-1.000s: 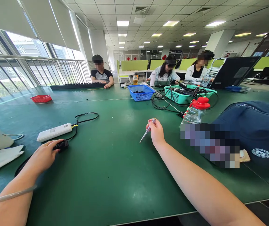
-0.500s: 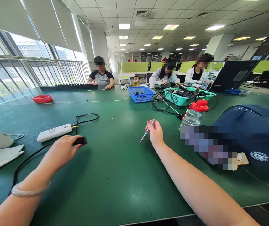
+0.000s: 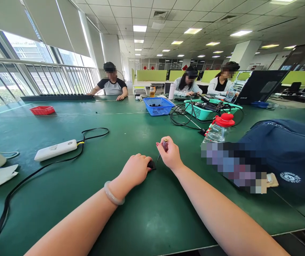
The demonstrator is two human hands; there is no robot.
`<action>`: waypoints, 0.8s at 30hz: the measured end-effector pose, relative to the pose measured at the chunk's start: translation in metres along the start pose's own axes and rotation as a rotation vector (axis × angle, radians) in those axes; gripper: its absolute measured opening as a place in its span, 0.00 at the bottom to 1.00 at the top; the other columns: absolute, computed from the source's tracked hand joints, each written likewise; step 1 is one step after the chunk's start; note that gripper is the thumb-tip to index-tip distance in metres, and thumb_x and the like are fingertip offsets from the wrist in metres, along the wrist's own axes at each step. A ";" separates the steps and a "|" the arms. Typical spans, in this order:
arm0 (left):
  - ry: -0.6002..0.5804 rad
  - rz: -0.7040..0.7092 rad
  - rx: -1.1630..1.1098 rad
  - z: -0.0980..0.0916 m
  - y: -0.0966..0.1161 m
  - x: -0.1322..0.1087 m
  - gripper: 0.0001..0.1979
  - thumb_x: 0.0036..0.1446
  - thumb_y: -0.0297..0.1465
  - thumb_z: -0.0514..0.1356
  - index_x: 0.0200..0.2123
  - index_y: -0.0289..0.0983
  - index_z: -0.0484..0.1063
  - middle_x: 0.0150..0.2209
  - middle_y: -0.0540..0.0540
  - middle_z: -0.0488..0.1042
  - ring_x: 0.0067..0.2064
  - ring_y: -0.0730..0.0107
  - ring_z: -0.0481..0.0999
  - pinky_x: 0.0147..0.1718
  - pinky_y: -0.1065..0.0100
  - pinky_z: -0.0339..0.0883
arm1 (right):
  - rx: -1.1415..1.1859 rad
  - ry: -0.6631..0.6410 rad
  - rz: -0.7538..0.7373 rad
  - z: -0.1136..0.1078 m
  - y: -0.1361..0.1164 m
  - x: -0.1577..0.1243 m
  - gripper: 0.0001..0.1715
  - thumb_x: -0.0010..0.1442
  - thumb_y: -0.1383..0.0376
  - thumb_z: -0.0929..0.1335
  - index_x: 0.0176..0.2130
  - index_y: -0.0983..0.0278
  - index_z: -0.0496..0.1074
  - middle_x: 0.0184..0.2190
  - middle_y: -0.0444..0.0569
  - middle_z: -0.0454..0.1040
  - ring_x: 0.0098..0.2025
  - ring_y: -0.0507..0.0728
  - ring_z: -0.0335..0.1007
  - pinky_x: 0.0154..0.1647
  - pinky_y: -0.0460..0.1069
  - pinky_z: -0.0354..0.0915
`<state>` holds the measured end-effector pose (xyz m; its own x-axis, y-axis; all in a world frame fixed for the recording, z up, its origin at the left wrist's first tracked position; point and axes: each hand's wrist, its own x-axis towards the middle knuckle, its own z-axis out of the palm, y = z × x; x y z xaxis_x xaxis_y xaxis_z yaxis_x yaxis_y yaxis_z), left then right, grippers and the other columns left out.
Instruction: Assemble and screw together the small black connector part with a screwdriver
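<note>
My left hand (image 3: 135,169), palm down near the middle of the table, is closed around a small black piece (image 3: 151,165). Most of that piece is under my fingers, so its kind does not show. A screwdriver (image 3: 165,143) is gripped in my right hand (image 3: 172,155), its thin shaft slanting down. The tip is close to the black piece's right end; whether they touch I cannot tell. Both hands rest low over the green tabletop (image 3: 131,138).
A white power bank (image 3: 56,150) with a black cable lies left. Farther back are a red tray (image 3: 42,111), a blue basket (image 3: 158,107) and a green basket (image 3: 205,113) of cables. To the right are a red-capped bottle (image 3: 219,129) and a navy bag (image 3: 283,153). Three people sit across.
My left hand has moved right with the black piece, from beside the power bank to beside my right hand. The screwdriver has turned more upright and its tip is nearer the piece.
</note>
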<state>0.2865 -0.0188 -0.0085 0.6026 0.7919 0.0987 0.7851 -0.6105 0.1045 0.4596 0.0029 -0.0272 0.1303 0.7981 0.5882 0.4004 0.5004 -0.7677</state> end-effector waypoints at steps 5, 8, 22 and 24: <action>0.073 -0.082 -0.325 0.016 -0.017 -0.002 0.22 0.57 0.34 0.63 0.55 0.41 0.70 0.48 0.43 0.78 0.52 0.56 0.73 0.54 0.57 0.66 | 0.131 0.114 0.055 0.000 -0.011 0.001 0.13 0.60 0.54 0.67 0.40 0.56 0.61 0.22 0.39 0.69 0.23 0.54 0.64 0.30 0.50 0.60; 0.075 -0.140 -0.385 0.017 -0.020 -0.002 0.25 0.54 0.35 0.65 0.56 0.41 0.69 0.46 0.44 0.78 0.52 0.56 0.73 0.55 0.56 0.65 | 0.221 0.201 0.050 0.000 -0.018 0.001 0.14 0.61 0.54 0.66 0.42 0.56 0.60 0.21 0.38 0.67 0.25 0.54 0.65 0.31 0.50 0.61; 0.064 -0.130 -0.334 0.019 -0.018 -0.002 0.17 0.57 0.35 0.63 0.50 0.44 0.73 0.48 0.45 0.77 0.54 0.56 0.70 0.60 0.50 0.57 | 0.366 0.066 0.055 0.002 -0.016 -0.005 0.16 0.61 0.50 0.65 0.43 0.56 0.59 0.25 0.41 0.68 0.22 0.52 0.57 0.25 0.50 0.55; 0.062 -0.134 -0.333 0.019 -0.018 -0.002 0.17 0.56 0.36 0.63 0.50 0.44 0.73 0.47 0.45 0.77 0.54 0.56 0.70 0.60 0.50 0.57 | 0.393 0.062 0.053 0.001 -0.017 -0.004 0.16 0.61 0.50 0.65 0.42 0.56 0.59 0.25 0.40 0.68 0.20 0.51 0.54 0.24 0.50 0.54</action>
<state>0.2737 -0.0095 -0.0295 0.4795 0.8693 0.1204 0.7609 -0.4801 0.4365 0.4510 -0.0084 -0.0172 0.2007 0.8104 0.5505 0.0162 0.5591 -0.8290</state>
